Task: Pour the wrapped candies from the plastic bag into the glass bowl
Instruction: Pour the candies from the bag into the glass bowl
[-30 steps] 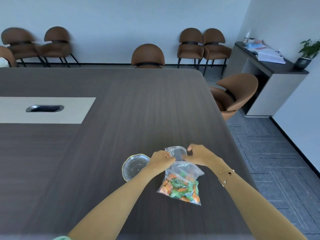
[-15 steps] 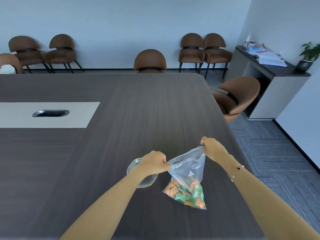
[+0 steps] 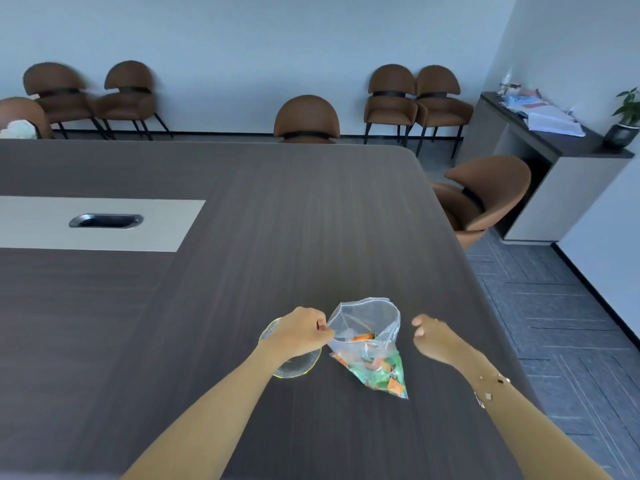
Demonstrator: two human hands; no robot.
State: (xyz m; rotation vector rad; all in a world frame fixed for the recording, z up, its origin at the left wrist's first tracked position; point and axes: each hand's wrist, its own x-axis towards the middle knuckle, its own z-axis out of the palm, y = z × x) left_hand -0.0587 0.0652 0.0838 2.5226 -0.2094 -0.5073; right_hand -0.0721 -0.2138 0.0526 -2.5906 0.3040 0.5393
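Note:
A clear plastic bag (image 3: 367, 327) stands on the dark table (image 3: 277, 237) with its mouth wide open. Orange and green wrapped candies (image 3: 381, 370) fill its lower part. My left hand (image 3: 301, 332) pinches the left edge of the bag's mouth. The glass bowl (image 3: 298, 365) sits just left of the bag, mostly hidden under my left hand and wrist; it looks empty where visible. My right hand (image 3: 431, 339) hovers to the right of the bag, apart from it, fingers loosely curled, holding nothing.
The table's right edge (image 3: 485, 306) runs close to my right arm. A brown chair (image 3: 485, 199) stands beside that edge. A light inlay with a cable slot (image 3: 105, 221) lies at the left. More chairs line the far wall; a side cabinet (image 3: 554, 150) is at right.
My two hands pulled the bag's top apart, opening its mouth. My right hand has since let go and moved a little right; my left hand still grips the rim.

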